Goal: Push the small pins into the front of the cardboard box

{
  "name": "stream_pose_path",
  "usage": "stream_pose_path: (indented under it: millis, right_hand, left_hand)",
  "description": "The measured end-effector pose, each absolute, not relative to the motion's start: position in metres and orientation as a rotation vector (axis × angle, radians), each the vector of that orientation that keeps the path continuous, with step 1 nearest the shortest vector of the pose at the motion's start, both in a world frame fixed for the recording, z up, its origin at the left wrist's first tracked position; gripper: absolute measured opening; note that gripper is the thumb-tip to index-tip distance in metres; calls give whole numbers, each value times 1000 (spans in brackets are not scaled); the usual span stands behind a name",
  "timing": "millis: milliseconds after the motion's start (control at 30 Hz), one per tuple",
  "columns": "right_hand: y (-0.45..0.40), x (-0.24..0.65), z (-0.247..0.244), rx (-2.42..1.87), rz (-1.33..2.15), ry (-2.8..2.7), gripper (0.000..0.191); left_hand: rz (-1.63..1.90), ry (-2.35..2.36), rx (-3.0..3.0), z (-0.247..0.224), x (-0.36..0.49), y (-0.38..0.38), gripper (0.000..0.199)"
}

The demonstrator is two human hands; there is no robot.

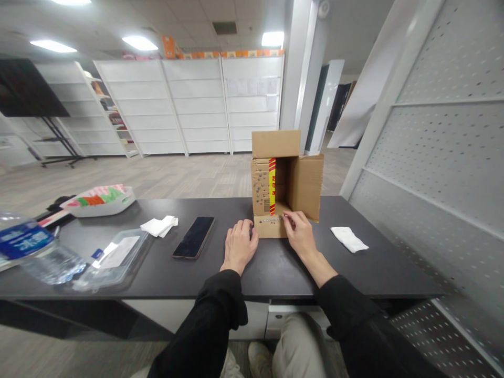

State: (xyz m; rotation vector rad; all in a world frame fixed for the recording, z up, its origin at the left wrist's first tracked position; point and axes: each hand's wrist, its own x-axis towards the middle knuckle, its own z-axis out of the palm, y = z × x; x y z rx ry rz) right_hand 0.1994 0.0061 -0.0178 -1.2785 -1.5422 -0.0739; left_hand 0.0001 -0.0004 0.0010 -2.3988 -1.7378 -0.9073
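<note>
A cardboard box [307, 184] stands on the dark table with its opening towards me and its flaps spread. Its left flap bears scattered small grey dots and a strip of yellow and red tape [272, 186]. Along the lower front flap [270, 229] runs a row of small shiny dots. My right hand [301, 235] is at the right end of that row, thumb and forefinger pinched on something too small to make out. Beside the box's left edge, my left hand [239, 244] rests on the table, fingers loosely bent and thumb apart, with nothing seen in it.
Left of my hands lie a phone [194, 238], folded tissues [160, 226], a clear plastic case [118, 257] and a water bottle [35, 249]. A white tray [100, 205] with colourful packets is farther back. Another tissue [349, 239] lies right. A perforated panel [444, 131] borders the table's right side.
</note>
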Motion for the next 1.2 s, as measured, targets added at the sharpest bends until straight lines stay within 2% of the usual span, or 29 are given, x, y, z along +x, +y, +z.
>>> stream_pose_path:
  millis: [300, 600, 767, 1200]
  right_hand:
    - [2, 198, -20, -1413, -96, -1612, 24]
    - [-2, 194, -17, -1456, -163, -1620, 31]
    - [-3, 193, -18, -1483, -153, -1645, 25]
    - [-3, 192, -20, -1439, -187, -1677, 30]
  left_hand:
    - [-926, -1744, -2403, 3, 0, -2, 15]
    - [-914, -1759, -2402, 2, 0, -1, 14]
    - [-908, -1764, -2399, 3, 0, -2, 14]
    - [-907, -1774, -2402, 4, 0, -3, 14]
